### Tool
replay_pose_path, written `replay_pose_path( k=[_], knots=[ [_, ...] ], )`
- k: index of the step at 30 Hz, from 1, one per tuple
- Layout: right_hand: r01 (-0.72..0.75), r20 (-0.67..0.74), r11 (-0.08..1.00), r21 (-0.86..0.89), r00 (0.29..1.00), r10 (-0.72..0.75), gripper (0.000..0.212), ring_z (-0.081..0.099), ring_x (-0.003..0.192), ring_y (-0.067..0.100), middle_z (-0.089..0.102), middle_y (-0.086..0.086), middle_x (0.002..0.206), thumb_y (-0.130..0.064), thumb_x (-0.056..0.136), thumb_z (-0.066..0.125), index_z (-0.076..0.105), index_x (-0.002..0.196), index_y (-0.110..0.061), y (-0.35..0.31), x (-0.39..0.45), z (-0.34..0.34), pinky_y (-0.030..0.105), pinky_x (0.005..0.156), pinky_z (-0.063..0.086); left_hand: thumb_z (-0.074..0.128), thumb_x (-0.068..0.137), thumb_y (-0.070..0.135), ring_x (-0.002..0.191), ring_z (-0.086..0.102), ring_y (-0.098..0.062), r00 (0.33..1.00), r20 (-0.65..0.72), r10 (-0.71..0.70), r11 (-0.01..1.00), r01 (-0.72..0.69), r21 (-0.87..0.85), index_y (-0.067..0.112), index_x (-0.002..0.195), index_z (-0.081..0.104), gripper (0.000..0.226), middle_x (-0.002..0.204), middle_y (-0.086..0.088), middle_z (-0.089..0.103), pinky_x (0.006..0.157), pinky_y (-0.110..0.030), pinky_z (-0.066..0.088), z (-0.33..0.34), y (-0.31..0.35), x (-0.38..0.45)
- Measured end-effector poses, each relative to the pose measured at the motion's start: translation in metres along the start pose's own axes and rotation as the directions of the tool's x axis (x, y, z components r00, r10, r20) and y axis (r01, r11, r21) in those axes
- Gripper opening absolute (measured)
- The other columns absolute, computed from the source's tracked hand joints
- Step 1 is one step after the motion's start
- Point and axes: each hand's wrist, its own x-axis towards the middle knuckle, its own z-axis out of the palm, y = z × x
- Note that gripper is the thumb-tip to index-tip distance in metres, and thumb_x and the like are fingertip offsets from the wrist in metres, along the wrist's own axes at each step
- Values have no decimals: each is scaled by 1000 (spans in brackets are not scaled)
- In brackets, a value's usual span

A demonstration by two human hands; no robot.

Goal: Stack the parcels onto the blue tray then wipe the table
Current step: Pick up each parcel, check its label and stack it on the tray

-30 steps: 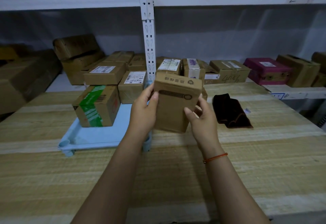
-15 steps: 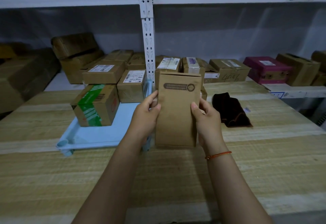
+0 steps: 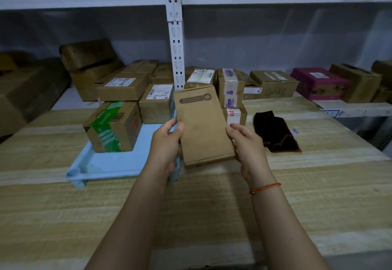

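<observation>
I hold a flat brown parcel (image 3: 202,127) upright above the table, just right of the blue tray (image 3: 110,163). My left hand (image 3: 167,142) grips its left edge and my right hand (image 3: 246,144) its right edge. On the tray stand a box with green tape (image 3: 112,127) and a labelled box (image 3: 157,104) behind it. More parcels (image 3: 230,91) stand on the table behind the held one, including a small box with red print (image 3: 235,115). A dark cloth (image 3: 275,131) lies on the table to the right.
A white shelf post (image 3: 176,36) rises behind the tray. The shelf behind the wooden table (image 3: 212,216) carries many cardboard boxes (image 3: 273,82) and a magenta box (image 3: 318,84). Large boxes (image 3: 27,91) stand at far left.
The parcel has been turned from tilted to face-on and lifted slightly, leaning a little left. Both hands have slid lower along its side edges.
</observation>
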Motion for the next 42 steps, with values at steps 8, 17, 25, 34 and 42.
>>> replay_pose_path(
  k=[8, 17, 25, 34, 42],
  knots=[
    [-45, 179, 997, -55, 982, 54, 25, 68, 88, 12, 72, 0, 99, -22, 92, 59, 67, 117, -23, -4, -10, 3, 23, 60, 51, 50, 101, 24, 65, 70, -7, 995, -99, 11, 997, -18, -69, 13, 129, 60, 32, 96, 0, 72, 48, -17, 51, 0, 1, -2],
    [98, 54, 995, -10, 994, -97, 45, 69, 94, 9, 72, -7, 99, -21, 85, 73, 55, 126, -16, 2, -8, 14, 33, 83, 57, 61, 95, 18, 109, 51, -5, 981, -115, 155, 960, -122, 253, 21, 137, 52, 44, 132, 1, 51, 79, -17, 42, 3, 6, -9],
    [450, 50, 728, -516, 865, -499, 56, 63, 102, 8, 67, -14, 114, -35, 82, 73, 49, 133, -28, 1, -25, 36, 31, 84, 52, 51, 98, 36, 85, 63, 4, 992, 52, 119, 972, -127, 197, 23, 104, 71, 25, 98, 11, 72, 61, -11, 44, 16, 10, -21],
    [641, 230, 559, -525, 740, -632, 50, 49, 102, 8, 65, -19, 117, -38, 80, 72, 60, 127, -28, 9, -34, 53, 5, 83, 32, 66, 89, 38, 96, 72, -17, 991, 98, 94, 996, -93, -15, 12, 113, 66, 35, 101, -4, 75, 81, -31, 57, 13, 10, -18],
    [677, 277, 646, -353, 735, -618, 41, 58, 113, 8, 69, -6, 118, -32, 88, 45, 72, 115, -16, 7, -34, 47, 24, 98, 46, 59, 94, 25, 81, 66, -17, 997, -64, 32, 995, -38, -94, 8, 119, 50, 32, 98, -10, 66, 65, -31, 51, 12, 8, -8]
  ],
)
